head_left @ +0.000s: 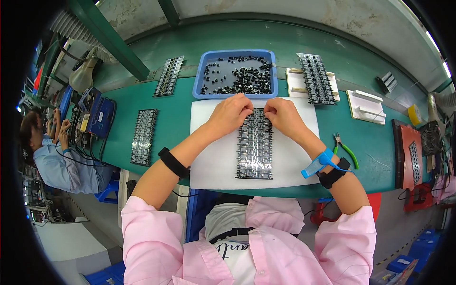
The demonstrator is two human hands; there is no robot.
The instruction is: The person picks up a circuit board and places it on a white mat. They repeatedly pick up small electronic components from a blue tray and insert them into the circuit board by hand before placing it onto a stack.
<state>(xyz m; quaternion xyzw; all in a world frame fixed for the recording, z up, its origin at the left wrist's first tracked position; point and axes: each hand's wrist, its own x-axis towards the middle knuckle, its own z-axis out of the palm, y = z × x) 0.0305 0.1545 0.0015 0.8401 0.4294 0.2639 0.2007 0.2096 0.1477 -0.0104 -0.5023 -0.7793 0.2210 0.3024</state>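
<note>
Beside blue rectangular plastic tray (274, 73), bare left hand (231, 112) and right hand (286, 117) hide corners of dark rectangular circuit-board panel (255, 147); I can't tell their grip. Black pieces (251, 80) inside tray: too tiny.

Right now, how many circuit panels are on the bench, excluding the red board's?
4: center panel, at the left hand and right hand; front left panel; back left panel; right panel, across a white fixture. Others may be hidden.

Sheet (213, 171), bearing one board panel (255, 149); behind it, a tray (196, 85) containing small parts (247, 78). Left of the sheet: second panel (144, 137); behind-left, third panel (168, 77); behind-right, fourth panel (316, 78) on a fixture (293, 81); right, cutters (338, 138).
</note>
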